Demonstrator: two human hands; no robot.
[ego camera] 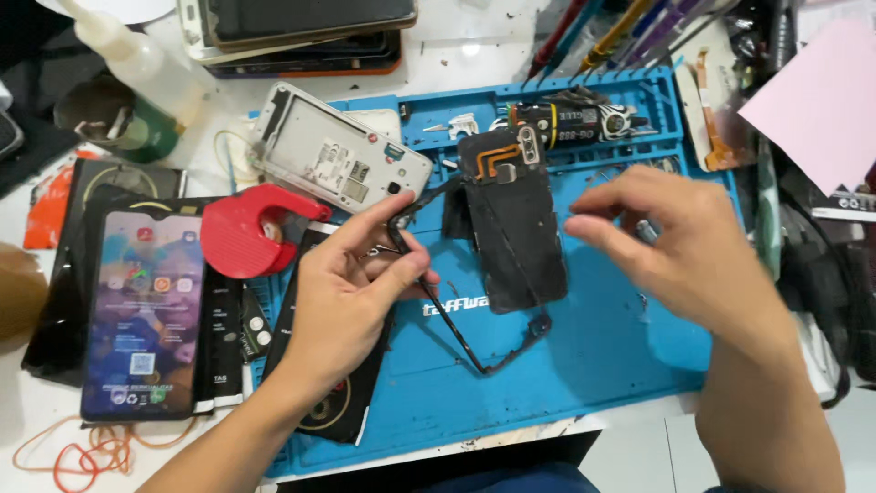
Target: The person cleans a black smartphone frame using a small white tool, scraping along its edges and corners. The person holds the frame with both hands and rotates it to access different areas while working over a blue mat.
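My left hand (pixel 351 288) pinches the left rail of a thin black phone frame (pixel 474 351) between thumb and fingers, over the blue work mat (pixel 602 347). A dark phone panel (pixel 511 228) with an orange flex cable at its top hangs in that frame, tilted. My right hand (pixel 680 246) hovers just right of the panel, fingers loosely curled and apart, holding nothing; it is a little blurred.
A white opened phone body (pixel 342 160) lies behind my left hand beside a red tape dispenser (pixel 246 228). A lit phone (pixel 146 310) rests at the left. Stacked phones (pixel 301 32), a squeeze bottle (pixel 137 59) and hand tools (pixel 630 32) line the back.
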